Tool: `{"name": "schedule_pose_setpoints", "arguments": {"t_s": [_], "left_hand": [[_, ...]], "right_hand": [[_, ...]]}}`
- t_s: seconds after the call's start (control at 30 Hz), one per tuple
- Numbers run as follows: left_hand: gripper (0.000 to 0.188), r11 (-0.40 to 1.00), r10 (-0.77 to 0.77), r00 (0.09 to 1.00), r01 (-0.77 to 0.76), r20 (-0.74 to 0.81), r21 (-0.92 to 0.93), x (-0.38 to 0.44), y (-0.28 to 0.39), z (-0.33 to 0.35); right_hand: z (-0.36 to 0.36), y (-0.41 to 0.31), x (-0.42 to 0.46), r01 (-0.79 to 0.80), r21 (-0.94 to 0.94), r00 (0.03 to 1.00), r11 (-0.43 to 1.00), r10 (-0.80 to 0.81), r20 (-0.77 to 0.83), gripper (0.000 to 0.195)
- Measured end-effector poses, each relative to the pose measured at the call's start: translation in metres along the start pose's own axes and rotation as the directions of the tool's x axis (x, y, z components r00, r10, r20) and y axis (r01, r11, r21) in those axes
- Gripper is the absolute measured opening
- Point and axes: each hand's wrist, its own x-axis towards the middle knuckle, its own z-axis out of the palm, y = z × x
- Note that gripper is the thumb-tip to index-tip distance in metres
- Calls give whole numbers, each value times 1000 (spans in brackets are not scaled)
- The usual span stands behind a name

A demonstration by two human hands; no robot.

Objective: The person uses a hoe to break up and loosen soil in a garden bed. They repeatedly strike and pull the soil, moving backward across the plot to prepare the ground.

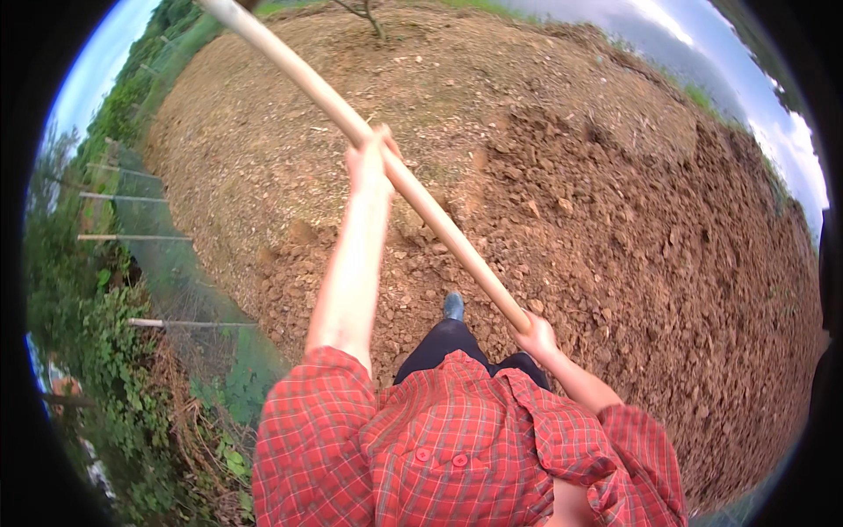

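Observation:
A long wooden tool handle [454, 240] runs slantwise across the head view, from the upper left down to my right hip. My left hand [372, 155] grips it around the middle, with the arm stretched out ahead. Near its lower end, my right hand [537, 337] is wrapped around the wood, close to my thigh. The tool's head is hardly in view; only a dark bit shows at the top edge, so its kind cannot be told. Below the handle lies loose, broken brown soil [625, 283], with smoother, unbroken ground [283, 125] ahead to the left.
Green netting [155, 230] on thin stakes [191, 323] borders the plot at the left, with leafy plants [125, 369] behind it. A small bare tree trunk [375, 23] stands ahead. My blue boot [454, 306] rests on clods. Grass [701, 97] edges the far right.

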Motion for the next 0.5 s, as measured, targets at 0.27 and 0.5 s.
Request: {"name": "schedule_pose_setpoints", "arguments": {"t_s": [0.27, 0.5], "left_hand": [[17, 886, 361, 932, -348, 15, 307, 92, 151, -40], [20, 938, 32, 957, 71, -289, 339, 96, -85, -131]], "right_hand": [[24, -288, 119, 257, 353, 946, 899, -309, 96, 35], [87, -142, 78, 35, 281, 939, 959, -128, 320, 35]]}}
